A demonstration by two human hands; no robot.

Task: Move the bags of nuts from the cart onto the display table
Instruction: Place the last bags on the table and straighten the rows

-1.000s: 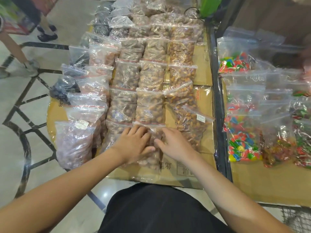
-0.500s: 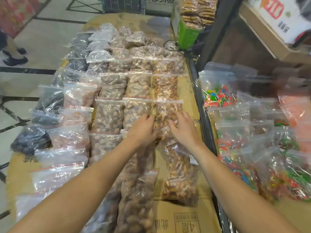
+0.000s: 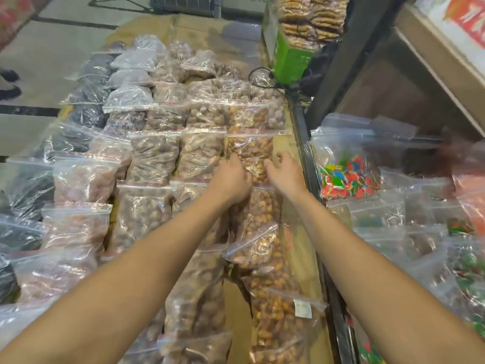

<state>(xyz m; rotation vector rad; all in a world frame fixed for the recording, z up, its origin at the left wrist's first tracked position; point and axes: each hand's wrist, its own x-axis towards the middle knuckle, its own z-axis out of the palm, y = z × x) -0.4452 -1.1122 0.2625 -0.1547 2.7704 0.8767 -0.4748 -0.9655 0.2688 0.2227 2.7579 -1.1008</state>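
Observation:
Clear zip bags of nuts lie in overlapping rows on the cardboard-covered display table (image 3: 235,308). Both my arms reach forward to one bag of orange-brown nuts (image 3: 249,148) in the right-hand column. My left hand (image 3: 231,179) curls its fingers round that bag's left lower edge. On the opposite lower edge, my right hand (image 3: 284,173) has its fingers bent onto the plastic. More bags of the same nuts (image 3: 265,248) trail back toward me under my forearms. No cart shows in this view.
A dark metal rail (image 3: 307,143) borders the table's right side. Beyond it lie bags of colourful candy (image 3: 346,177). A green box of snacks (image 3: 288,56) and a black cable stand at the far end. Someone's shoes (image 3: 10,86) are on the floor at left.
My hands have moved from the near bags up along the table and rightward to a bag in the right column. The view has tilted forward with them.

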